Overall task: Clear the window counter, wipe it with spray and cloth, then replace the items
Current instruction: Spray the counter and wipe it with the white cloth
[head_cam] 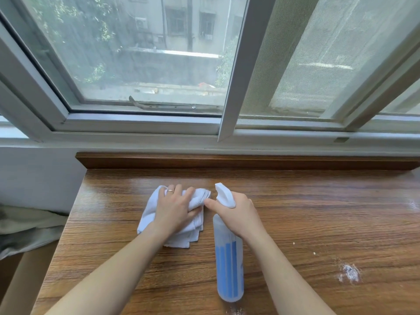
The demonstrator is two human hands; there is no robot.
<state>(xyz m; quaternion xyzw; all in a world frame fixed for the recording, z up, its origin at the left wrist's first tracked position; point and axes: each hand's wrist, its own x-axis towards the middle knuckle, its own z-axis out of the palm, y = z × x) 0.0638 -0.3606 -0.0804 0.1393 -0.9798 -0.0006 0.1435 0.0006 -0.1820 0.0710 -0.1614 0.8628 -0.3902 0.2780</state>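
A folded white cloth (pixel 150 214) lies on the wooden window counter (pixel 318 214), left of centre. My left hand (pixel 176 208) rests on top of it with fingers spread and slightly bent over the folds. My right hand (pixel 234 212) grips the neck of a translucent spray bottle (pixel 229 264) with blue stripes. The bottle's white nozzle (pixel 223 194) points away toward the window. The bottle's base is nearest to me, above the counter.
White powdery smudges (pixel 350 272) and small crumbs (pixel 314 253) mark the counter at the right. A dark wooden ledge (pixel 250 161) runs along the back under the window frame (pixel 141 123). Grey fabric (pixel 25 230) lies beyond the counter's left edge.
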